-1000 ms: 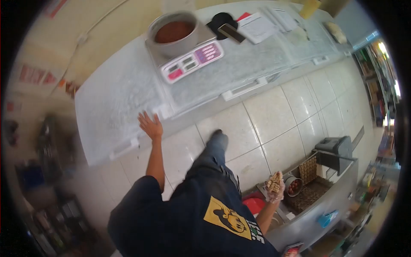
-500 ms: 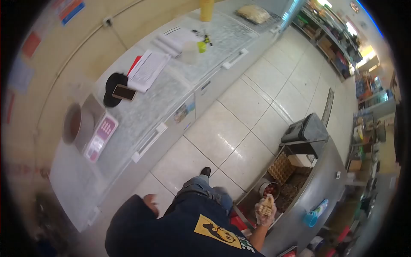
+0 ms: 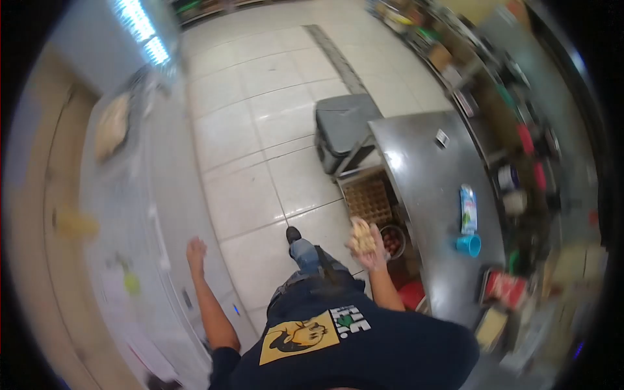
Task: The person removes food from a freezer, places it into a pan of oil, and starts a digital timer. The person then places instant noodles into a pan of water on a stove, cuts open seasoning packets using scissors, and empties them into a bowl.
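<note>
My right hand (image 3: 375,260), in a clear plastic glove, is closed around a pale, lumpy piece of food (image 3: 362,238); its exact kind is unclear. It is held in front of my body, beside the steel table. Just past it, on the shelf under the table, a metal bowl (image 3: 393,242) holds dark red round things. My left hand (image 3: 196,252) is out to the left by the front edge of the white counter (image 3: 175,286). Its fingers are blurred, and nothing shows in them.
A grey lidded bin (image 3: 350,123) stands at the end of the steel table (image 3: 422,162). On that table are a blue cup (image 3: 468,245) and a blue-white packet (image 3: 468,209). Egg trays (image 3: 368,200) sit below. A wrapped pale bundle (image 3: 112,127) lies on the counter.
My view has swung right and I have stepped along the tiled floor. The left arm has come out from my side toward the counter. The right hand still holds the food.
</note>
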The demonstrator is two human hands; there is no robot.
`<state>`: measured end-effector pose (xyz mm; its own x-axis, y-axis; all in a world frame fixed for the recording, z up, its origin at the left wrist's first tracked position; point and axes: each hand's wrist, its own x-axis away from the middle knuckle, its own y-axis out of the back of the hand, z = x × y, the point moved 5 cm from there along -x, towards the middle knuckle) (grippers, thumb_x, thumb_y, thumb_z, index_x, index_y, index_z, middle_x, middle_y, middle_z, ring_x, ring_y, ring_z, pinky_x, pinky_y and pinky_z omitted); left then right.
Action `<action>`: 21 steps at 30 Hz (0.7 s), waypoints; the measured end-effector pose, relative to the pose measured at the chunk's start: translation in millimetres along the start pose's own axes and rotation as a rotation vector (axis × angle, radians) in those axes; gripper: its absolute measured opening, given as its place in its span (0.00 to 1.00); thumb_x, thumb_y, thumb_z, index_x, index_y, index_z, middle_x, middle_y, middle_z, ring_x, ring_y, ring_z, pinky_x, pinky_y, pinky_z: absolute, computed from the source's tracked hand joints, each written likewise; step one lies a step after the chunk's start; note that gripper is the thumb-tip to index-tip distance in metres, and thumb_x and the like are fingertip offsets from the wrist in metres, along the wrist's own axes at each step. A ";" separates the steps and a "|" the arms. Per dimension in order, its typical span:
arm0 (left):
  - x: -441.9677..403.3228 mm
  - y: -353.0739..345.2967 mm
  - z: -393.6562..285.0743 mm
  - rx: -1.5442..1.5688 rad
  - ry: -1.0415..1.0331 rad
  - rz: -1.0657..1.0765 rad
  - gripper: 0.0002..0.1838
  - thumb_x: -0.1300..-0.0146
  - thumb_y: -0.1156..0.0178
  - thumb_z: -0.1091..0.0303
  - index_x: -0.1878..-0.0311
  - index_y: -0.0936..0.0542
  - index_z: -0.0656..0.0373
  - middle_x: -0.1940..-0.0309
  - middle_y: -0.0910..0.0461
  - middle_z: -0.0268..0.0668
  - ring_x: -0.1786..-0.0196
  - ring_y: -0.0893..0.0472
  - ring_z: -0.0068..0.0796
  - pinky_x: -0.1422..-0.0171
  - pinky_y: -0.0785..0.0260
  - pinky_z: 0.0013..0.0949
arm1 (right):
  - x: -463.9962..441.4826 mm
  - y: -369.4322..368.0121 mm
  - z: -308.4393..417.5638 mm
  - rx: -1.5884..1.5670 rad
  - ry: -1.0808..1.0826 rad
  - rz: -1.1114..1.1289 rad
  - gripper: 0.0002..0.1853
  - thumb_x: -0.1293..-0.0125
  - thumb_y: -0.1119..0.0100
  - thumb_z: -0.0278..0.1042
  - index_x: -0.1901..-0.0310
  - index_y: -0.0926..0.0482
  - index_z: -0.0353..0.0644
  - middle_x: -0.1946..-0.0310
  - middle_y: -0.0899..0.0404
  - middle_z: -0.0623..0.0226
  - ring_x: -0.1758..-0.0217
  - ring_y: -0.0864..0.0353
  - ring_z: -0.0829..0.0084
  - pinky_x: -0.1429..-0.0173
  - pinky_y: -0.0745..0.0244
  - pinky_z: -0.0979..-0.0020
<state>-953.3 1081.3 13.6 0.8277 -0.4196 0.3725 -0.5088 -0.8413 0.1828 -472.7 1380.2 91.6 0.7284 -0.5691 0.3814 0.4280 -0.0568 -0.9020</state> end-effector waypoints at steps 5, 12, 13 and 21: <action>-31.9 -44.8 115.2 -0.196 0.560 0.353 0.14 0.33 0.50 0.53 0.53 0.25 0.49 0.64 0.24 0.34 0.63 0.20 0.26 0.60 0.25 0.33 | -188.3 -103.5 74.5 -0.236 0.088 0.248 0.26 0.32 0.47 0.53 0.38 0.34 0.52 0.50 0.25 0.56 0.51 0.24 0.53 0.54 0.20 0.54; -147.2 -90.8 88.9 -0.458 0.765 0.642 0.12 0.35 0.51 0.58 0.59 0.24 0.54 0.68 0.23 0.37 0.68 0.21 0.31 0.67 0.27 0.35 | -407.8 -192.8 186.9 -0.183 0.240 0.370 0.27 0.33 0.47 0.53 0.37 0.35 0.51 0.44 0.28 0.58 0.41 0.28 0.45 0.39 0.33 0.35; -193.7 -104.3 76.0 -0.476 0.751 0.659 0.11 0.36 0.51 0.58 0.59 0.24 0.54 0.69 0.23 0.37 0.69 0.22 0.31 0.67 0.27 0.35 | -435.7 -199.7 200.4 -0.205 0.281 0.371 0.27 0.33 0.47 0.53 0.37 0.35 0.51 0.43 0.28 0.58 0.39 0.29 0.43 0.39 0.33 0.35; -698.9 -294.9 -143.6 -0.258 0.612 0.545 0.12 0.36 0.52 0.61 0.60 0.25 0.59 0.72 0.22 0.41 0.73 0.22 0.35 0.74 0.28 0.35 | -594.5 -208.1 319.1 -0.333 0.508 0.074 0.20 0.33 0.45 0.49 0.44 0.28 0.50 0.47 0.26 0.57 0.47 0.25 0.51 0.47 0.24 0.52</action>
<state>-1415.7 1671.6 -170.1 0.2161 -0.4227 0.8802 -0.8976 -0.4407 0.0087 -824.1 1992.2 117.1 0.3689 -0.8966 0.2449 0.1356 -0.2088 -0.9685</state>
